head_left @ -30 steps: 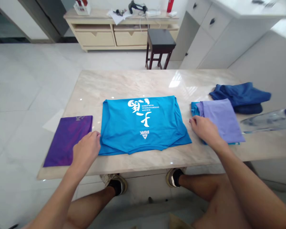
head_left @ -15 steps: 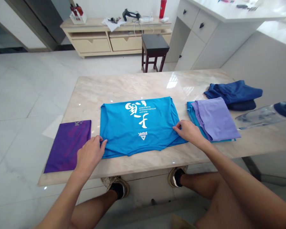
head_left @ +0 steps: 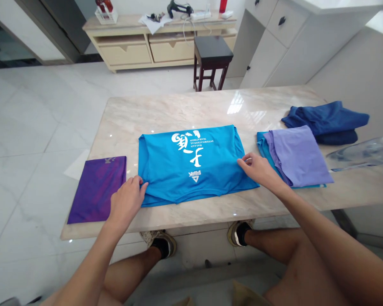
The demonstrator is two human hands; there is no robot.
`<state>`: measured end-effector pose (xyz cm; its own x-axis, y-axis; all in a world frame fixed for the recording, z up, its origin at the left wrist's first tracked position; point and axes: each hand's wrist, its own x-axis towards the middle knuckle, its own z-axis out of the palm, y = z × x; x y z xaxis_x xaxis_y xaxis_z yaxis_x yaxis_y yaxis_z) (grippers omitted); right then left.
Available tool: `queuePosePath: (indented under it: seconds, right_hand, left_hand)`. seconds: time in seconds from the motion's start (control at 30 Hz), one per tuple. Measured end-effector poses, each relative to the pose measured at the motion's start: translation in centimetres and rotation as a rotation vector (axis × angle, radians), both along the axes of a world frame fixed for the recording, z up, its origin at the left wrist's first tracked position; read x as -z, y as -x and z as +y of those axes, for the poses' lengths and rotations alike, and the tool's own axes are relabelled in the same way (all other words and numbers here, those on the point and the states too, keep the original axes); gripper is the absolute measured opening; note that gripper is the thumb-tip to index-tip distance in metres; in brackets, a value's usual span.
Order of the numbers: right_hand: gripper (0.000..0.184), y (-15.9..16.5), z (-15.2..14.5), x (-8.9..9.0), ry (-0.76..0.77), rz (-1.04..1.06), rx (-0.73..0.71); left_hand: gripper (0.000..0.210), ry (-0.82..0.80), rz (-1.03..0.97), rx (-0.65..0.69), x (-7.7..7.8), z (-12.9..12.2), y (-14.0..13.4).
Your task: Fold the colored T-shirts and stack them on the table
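A bright blue T-shirt (head_left: 166, 161) with white lettering lies folded into a wide rectangle on the marble-topped table (head_left: 185, 108). Its printing appears upside down to me, and its neckline faces my side. At the shirt's left edge, my left hand (head_left: 127, 199) has its fingers and thumb closed on the fabric. My right hand (head_left: 258, 170) pinches the right edge with thumb and forefinger. Left of the shirt lies a flat, folded purple garment (head_left: 97, 191). Just beyond my right hand, a folded lavender garment (head_left: 301, 155) rests on top of blue cloth.
A crumpled navy garment (head_left: 328, 121) and a clear water bottle (head_left: 364, 155) lie on the table's right side. Behind the table stand a dark stool (head_left: 213, 51), a low cream cabinet (head_left: 124, 55) and a white drawer unit (head_left: 284, 29).
The view has shifted slightly, so the table things appear a little further right and higher. Both hands stay at the shirt's side edges. The shirt's near right corner shows more clearly below my right hand.
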<state>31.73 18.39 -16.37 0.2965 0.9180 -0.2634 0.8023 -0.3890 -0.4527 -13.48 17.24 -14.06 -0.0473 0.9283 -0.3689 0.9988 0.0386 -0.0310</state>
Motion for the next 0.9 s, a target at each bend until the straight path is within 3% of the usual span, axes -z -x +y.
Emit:
queuePosePath:
  seconds: [0.13,0.37,0.47,0.57,0.67,0.8,0.9]
  right_hand:
    - [0.029,-0.7,-0.4,0.9,0.070,-0.123,-0.140]
    - [0.025,-2.1,-0.6,0.8,0.206,-0.251,-0.186]
    - [0.030,-2.0,-0.9,0.6,0.064,-0.347,-0.233]
    - [0.039,-1.1,-1.0,1.1,-0.214,-0.363,-0.447]
    - [0.044,0.0,-1.0,2.0,-0.330,-0.369,-0.680]
    - [0.032,-0.2,-1.4,2.4,-0.266,-0.396,-0.767]
    - [0.026,-1.5,-1.8,1.9,-0.107,-0.393,-0.718]
  left_hand:
    - [0.035,-0.005,0.002,0.000,0.1,0.0,0.1]
    - [0.037,-0.002,-0.012,-0.016,0.1,0.1,0.9]
    - [0.032,-0.131,-0.015,0.018,0.6,0.0,1.2]
    - [0.027,-0.348,-0.121,0.183,1.9,-0.4,0.7]
    - [0.030,-0.402,-0.334,0.419,3.4,-1.0,-0.6]
    - [0.030,-0.229,-0.441,0.684,4.4,-1.8,-2.0]
    - [0.020,-0.084,-0.385,0.709,4.1,-1.7,-1.9]
